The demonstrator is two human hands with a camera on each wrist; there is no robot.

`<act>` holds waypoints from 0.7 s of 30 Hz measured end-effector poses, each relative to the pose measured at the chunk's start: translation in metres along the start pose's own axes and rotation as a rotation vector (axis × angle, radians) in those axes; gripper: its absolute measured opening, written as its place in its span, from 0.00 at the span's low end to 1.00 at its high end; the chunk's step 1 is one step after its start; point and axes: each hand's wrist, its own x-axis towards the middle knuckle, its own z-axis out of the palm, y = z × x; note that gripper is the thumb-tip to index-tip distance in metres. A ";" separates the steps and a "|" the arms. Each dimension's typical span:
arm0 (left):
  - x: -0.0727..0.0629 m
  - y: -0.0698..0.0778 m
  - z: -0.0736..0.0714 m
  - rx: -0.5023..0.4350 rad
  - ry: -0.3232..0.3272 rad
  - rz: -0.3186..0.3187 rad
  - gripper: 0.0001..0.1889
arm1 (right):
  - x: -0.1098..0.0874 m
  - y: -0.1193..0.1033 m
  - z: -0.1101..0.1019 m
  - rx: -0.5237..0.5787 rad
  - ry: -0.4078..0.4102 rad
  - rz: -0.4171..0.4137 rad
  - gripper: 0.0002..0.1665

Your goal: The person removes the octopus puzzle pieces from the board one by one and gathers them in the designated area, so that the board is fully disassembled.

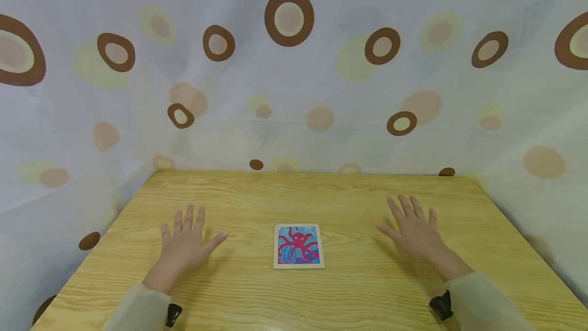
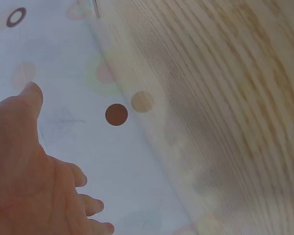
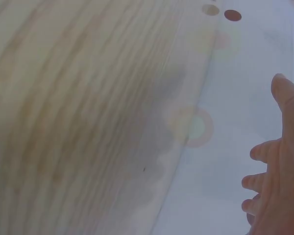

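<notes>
A small square picture puzzle or tile (image 1: 298, 246) with a pale wooden border lies flat on the table, showing a pink octopus on blue. To its left, my left hand (image 1: 184, 249) is spread over the wood with nothing in it. My right hand (image 1: 417, 236) is likewise spread, to the right of the square and holding nothing. Both hands stand apart from the square, casting soft shadows on the tabletop. In the left wrist view the left hand (image 2: 34, 171) shows thumb and fingers extended; the right hand (image 3: 284, 161) looks the same in its own wrist view.
The wood-grained table (image 1: 294, 300) reaches back to a pale curtain (image 1: 294, 80) patterned with brown, yellow and peach circles. That cloth also runs down both sides. Small black straps or devices sit at each wrist, below beige sleeves (image 1: 487, 303).
</notes>
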 end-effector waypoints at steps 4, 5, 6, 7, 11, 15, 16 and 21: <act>0.004 0.003 0.003 0.014 0.004 0.018 0.52 | 0.006 -0.005 -0.001 -0.008 0.020 -0.023 0.50; 0.005 0.004 0.004 0.016 0.007 0.025 0.52 | 0.009 -0.007 -0.001 -0.009 0.025 -0.030 0.50; 0.007 0.006 0.005 0.022 0.010 0.031 0.52 | 0.011 -0.009 -0.001 -0.011 0.031 -0.038 0.50; 0.008 0.008 0.006 0.025 0.010 0.038 0.52 | 0.014 -0.012 -0.002 -0.009 0.034 -0.047 0.49; 0.018 0.020 0.011 0.030 -0.004 0.079 0.49 | 0.027 -0.024 -0.001 0.002 0.035 -0.075 0.49; 0.029 0.036 0.017 0.026 -0.072 0.141 0.47 | 0.043 -0.040 0.004 0.009 0.049 -0.130 0.47; 0.032 0.040 0.019 0.029 -0.091 0.155 0.46 | 0.047 -0.044 0.007 0.010 0.052 -0.147 0.46; 0.043 0.058 0.029 0.060 -0.153 0.214 0.45 | 0.067 -0.066 0.021 0.048 0.032 -0.212 0.43</act>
